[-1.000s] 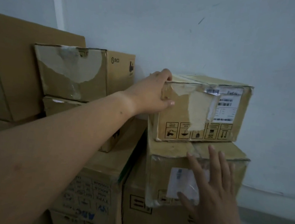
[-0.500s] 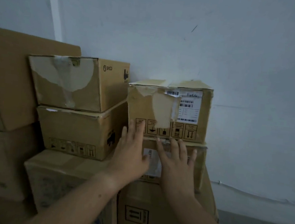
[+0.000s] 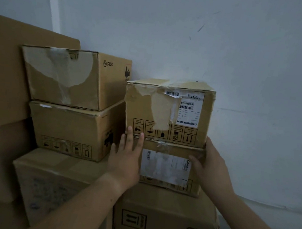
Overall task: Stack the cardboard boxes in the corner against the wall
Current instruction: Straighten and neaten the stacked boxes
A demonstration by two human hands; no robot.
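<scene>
A small cardboard box with a shipping label and a torn patch point(image 3: 166, 112) sits on top of a second labelled box point(image 3: 167, 167), both against the white wall. That second box rests on a large carton point(image 3: 164, 219). My left hand point(image 3: 126, 159) lies flat with straight fingers against the left front of the second box, fingertips reaching the seam between the two boxes. My right hand point(image 3: 209, 167) wraps the second box's right front corner, thumb on the front face and fingers out of sight round the side.
To the left stands another stack: a PICO box point(image 3: 73, 78) on a wider box point(image 3: 68, 131) on a big carton point(image 3: 54, 182). Larger cartons point(image 3: 5, 76) fill the far left. Grey floor point(image 3: 271, 227) shows at the lower right.
My left hand let go of the top box's upper corner and dropped to the lower box's front. My right hand slid from that box's front to its right corner. The view pulled back.
</scene>
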